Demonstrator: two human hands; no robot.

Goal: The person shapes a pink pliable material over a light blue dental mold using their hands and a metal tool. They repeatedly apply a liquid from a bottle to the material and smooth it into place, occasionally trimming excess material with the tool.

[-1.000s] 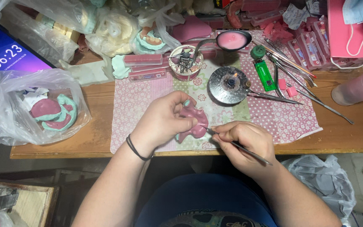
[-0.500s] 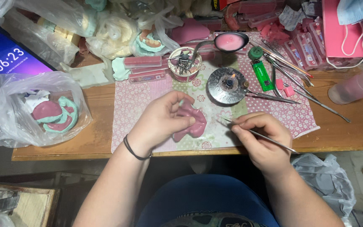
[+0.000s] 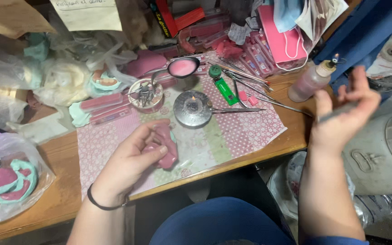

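Wooden workbench (image 3: 64, 199) with worn edge, covered by a pink floral paper mat (image 3: 246, 131) — back half crammed with clutter, plastic bags (image 3: 5, 72), pink boxes (image 3: 277, 41). Dim indoor light, dark under the bench. Right side: blue fabric (image 3: 368, 22) and a pale plastic container (image 3: 382, 159) — floor barely visible.
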